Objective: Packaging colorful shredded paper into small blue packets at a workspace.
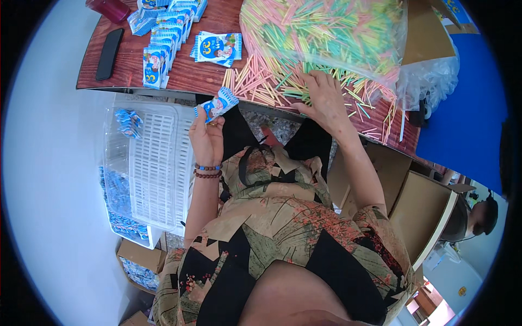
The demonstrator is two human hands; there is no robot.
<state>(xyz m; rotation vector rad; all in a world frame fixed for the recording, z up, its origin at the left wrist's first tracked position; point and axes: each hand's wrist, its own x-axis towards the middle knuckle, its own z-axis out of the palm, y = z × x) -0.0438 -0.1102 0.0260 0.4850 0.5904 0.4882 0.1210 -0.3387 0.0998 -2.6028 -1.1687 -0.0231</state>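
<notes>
Our left hand (206,138) grips a small blue packet (217,105) just before the surface's (190,76) near edge. Our right hand (325,98), open, presses the loose coloured sticks (261,81); a careless sweep could push some off.

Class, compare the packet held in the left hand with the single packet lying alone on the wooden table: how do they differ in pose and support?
The held packet is pinched in the left hand and tilted off the table edge; the lone packet lies flat on the wooden table. The held packet is touched by fingers; the lone packet is untouched. Both are small blue-and-white packets with a cartoon picture.
</notes>
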